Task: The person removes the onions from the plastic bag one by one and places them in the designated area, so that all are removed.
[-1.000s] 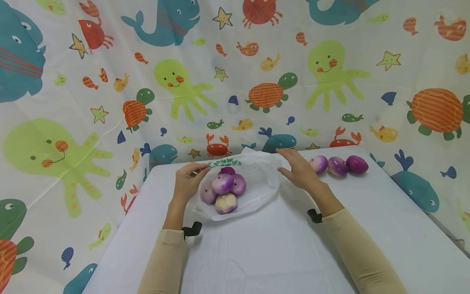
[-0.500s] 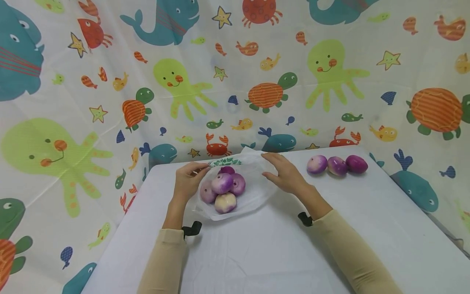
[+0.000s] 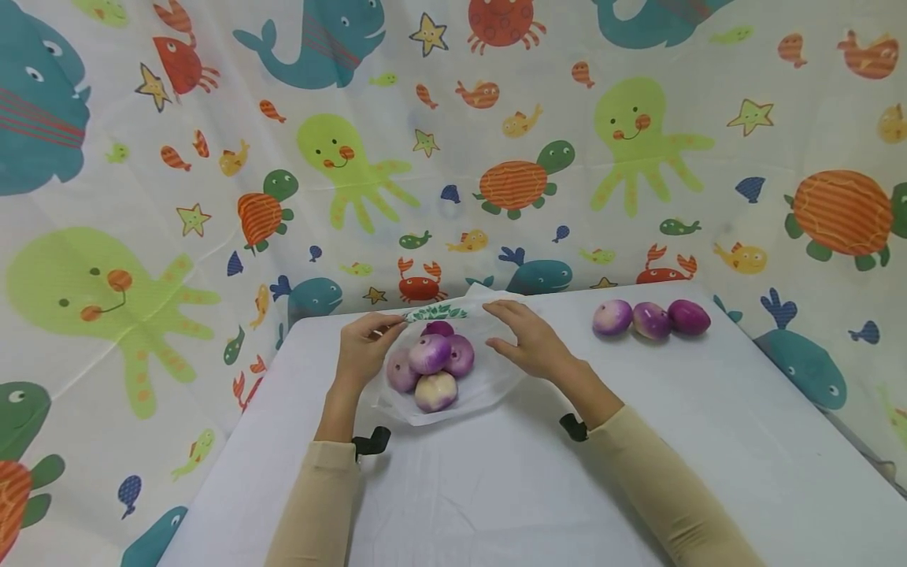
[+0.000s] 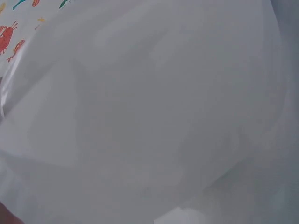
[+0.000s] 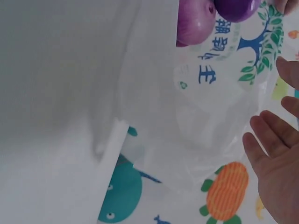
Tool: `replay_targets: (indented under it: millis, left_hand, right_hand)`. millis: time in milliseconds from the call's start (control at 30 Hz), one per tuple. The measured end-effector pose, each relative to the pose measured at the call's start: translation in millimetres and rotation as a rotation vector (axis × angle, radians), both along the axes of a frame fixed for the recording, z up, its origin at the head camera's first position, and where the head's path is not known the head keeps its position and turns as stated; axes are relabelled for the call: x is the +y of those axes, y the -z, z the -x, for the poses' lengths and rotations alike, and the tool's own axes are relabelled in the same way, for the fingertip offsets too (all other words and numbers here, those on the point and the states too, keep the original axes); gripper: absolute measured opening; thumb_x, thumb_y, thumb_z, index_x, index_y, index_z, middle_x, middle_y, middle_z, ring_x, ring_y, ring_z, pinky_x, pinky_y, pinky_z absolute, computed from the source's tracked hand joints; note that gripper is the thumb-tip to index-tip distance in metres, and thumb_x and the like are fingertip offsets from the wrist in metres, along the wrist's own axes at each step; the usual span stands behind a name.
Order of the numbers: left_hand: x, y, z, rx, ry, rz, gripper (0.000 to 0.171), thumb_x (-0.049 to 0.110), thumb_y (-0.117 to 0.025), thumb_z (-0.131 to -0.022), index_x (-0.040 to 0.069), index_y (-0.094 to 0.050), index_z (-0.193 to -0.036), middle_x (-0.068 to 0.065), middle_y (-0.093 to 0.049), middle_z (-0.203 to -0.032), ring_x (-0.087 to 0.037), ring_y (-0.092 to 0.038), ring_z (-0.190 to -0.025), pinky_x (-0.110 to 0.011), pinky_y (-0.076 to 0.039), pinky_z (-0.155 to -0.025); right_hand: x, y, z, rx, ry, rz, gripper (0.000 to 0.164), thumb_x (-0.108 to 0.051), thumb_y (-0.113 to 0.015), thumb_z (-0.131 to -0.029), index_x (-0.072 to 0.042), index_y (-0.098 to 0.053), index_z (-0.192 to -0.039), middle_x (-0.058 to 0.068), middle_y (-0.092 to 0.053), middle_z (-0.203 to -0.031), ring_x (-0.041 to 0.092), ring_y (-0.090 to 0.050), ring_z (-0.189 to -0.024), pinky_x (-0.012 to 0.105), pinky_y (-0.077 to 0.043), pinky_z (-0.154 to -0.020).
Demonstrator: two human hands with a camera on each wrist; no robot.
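Observation:
A white plastic bag with a green leaf print lies on the table, its mouth held up on the left. Several purple-and-white onions are piled together at the bag. My left hand pinches the bag's rim between thumb and fingers at the printed edge. Over the bag's right part hovers my right hand, fingers extended and thumb apart, with nothing held. In the right wrist view, that hand has spread fingers beside the bag, which bears a tree print. White plastic fills most of the left wrist view.
Three more purple onions stand in a row at the table's back right. A white cloth covers the table. Behind it hangs a curtain printed with sea animals.
My right hand has moved left across the bag, away from the row of three onions. The left hand keeps its pinch on the rim, and the onions stay where they were.

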State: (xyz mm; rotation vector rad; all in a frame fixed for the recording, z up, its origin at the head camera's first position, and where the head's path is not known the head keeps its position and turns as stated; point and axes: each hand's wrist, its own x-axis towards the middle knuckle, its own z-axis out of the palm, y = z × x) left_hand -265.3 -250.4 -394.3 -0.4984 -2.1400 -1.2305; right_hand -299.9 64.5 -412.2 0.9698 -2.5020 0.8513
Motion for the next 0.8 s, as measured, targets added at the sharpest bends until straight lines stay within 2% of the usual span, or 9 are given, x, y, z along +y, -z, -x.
replay_targets:
  millis: [533,800]
  left_hand:
    - [-0.4,0.0,-0.1,0.016,-0.001,0.012,0.013,-0.005,-0.076,-0.09,-0.003,-0.079,-0.103,-0.019,-0.078,-0.098,-0.016,-0.065,-0.081,-0.006,-0.049,-0.071]
    - [1.1,-1.4,0.0,0.053,0.01,0.015,0.013,-0.008,-0.077,-0.088,-0.004,-0.079,-0.1,-0.019,-0.078,-0.095,-0.018,-0.066,-0.079,-0.008,-0.05,-0.069]
  right_hand:
    - [-34.0,-0.3,-12.6,-0.003,-0.071,-0.021,0.062,-0.015,-0.078,-0.094,-0.014,-0.054,-0.151,0.009,-0.055,-0.152,0.029,-0.051,-0.143,0.045,-0.046,-0.116]
    - [-42.6,1.6,-14.9,0.001,-0.132,-0.023,0.059,-0.021,-0.078,-0.095,-0.011,-0.056,-0.149,0.01,-0.057,-0.15,0.029,-0.052,-0.142,0.045,-0.045,-0.117]
